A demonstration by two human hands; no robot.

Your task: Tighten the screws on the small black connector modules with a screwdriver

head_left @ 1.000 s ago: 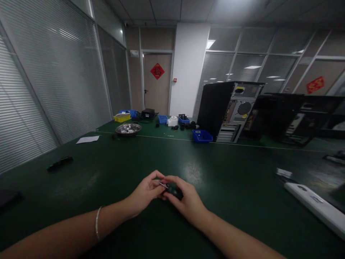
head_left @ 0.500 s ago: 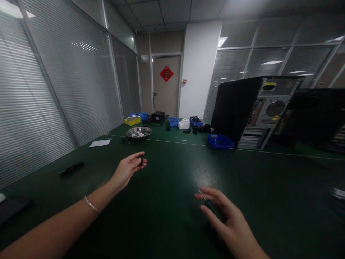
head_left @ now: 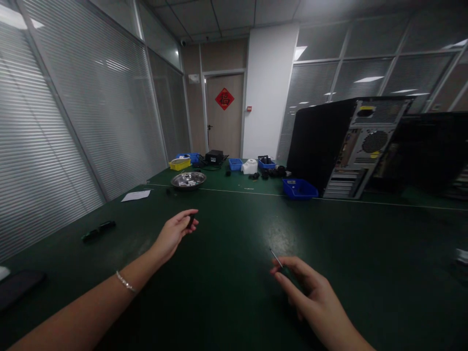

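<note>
My left hand [head_left: 178, 232] is closed on a small dark piece [head_left: 190, 222], pinched between thumb and fingers above the green table [head_left: 226, 273]. Its kind is too dark to make out. In my right hand [head_left: 307, 287] lies a screwdriver [head_left: 288, 275] with a dark green handle. Its thin metal shaft points up and to the left, toward the middle of the table. The palm hides the back part of the handle. The two hands are well apart, and neither tool nor piece touches the other.
Beyond my left hand stands a metal bowl [head_left: 179, 181] holding small parts. A blue tray [head_left: 300, 191] sits by a computer tower [head_left: 318, 146] at the right. To the left lie a dark green tool [head_left: 98, 230], a white paper [head_left: 136, 195] and a dark flat object [head_left: 22, 288].
My right hand has shifted slightly right, and its fingers have closed more firmly round the screwdriver. The left hand stays nearly in place with the small dark piece.
</note>
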